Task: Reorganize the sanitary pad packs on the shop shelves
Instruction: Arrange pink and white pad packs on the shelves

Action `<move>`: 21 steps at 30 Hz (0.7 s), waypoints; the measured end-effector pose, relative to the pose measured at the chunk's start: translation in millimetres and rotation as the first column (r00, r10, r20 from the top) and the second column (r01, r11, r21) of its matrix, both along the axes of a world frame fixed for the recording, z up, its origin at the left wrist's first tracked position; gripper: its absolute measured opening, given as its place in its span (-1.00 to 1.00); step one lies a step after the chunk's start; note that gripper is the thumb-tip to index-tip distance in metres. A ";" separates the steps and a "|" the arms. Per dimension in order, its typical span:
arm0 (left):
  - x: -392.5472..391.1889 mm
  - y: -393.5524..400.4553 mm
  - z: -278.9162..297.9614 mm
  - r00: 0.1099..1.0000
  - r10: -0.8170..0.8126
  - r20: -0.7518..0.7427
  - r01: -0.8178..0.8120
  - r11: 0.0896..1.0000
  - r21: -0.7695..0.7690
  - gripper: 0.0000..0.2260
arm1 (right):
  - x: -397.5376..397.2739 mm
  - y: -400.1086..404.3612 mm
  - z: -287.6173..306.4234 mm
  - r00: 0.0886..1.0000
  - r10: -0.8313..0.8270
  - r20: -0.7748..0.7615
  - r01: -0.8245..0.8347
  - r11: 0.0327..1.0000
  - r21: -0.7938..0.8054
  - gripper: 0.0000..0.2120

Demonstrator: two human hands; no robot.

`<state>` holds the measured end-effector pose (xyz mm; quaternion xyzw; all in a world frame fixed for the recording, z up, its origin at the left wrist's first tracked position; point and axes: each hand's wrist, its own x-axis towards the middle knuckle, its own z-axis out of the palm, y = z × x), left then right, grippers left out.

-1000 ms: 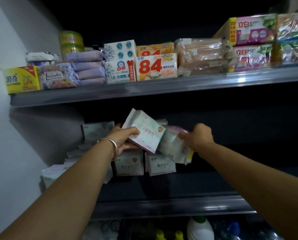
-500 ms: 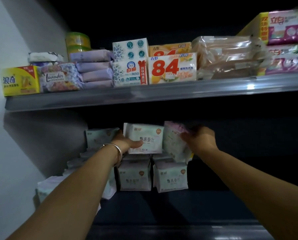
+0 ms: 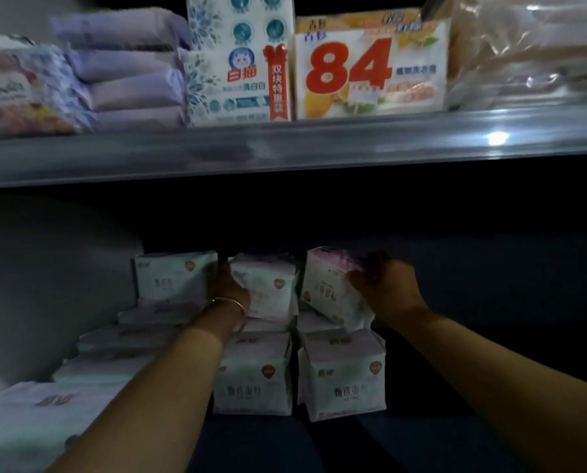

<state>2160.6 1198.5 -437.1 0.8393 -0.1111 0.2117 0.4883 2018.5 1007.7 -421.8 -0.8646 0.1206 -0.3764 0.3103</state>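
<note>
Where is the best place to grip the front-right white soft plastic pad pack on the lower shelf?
Probably across the top edge of the front-right white soft plastic pad pack, coming from the front. It stands upright, and its left side sits close against the neighbouring white pack, so only the top, front and right side are free.

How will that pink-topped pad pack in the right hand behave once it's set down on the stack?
The pink-topped pack looks soft and light; the right hand holds it tilted by one end. Its film wrapper is probably slippery. On the lower pack, it may lean or slide unless squared.
</note>
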 end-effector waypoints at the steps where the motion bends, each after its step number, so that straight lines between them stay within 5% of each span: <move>1: -3.4 -1.7 -3.9 0.999 0.022 0.049 -0.022 1.000 0.015 -0.36 | 3.2 -0.7 -1.5 1.000 0.001 -0.004 -0.001 1.000 -0.004 -0.71; 4: -27.7 -7.7 -11.7 0.980 0.027 0.196 -0.083 0.955 0.284 -0.17 | 7.8 1.0 -4.6 1.000 0.017 -0.023 -0.017 1.000 -0.003 -0.71; 7: -37.8 -14.7 -16.0 0.975 -0.016 0.223 -0.087 0.892 0.443 -0.24 | 7.2 2.5 -7.2 0.999 0.032 -0.024 -0.032 0.999 0.012 -0.71; 16: -41.7 -7.9 -10.9 0.982 0.139 0.131 -0.190 0.785 0.590 -0.32 | -0.2 5.0 -14.3 0.974 0.209 -0.082 -0.191 0.963 0.192 -0.39; 21: -46.8 -8.9 -10.6 0.982 0.145 0.120 -0.188 0.763 0.618 -0.29 | -3.0 6.4 -16.8 0.975 0.222 0.010 -0.215 0.929 0.301 -0.41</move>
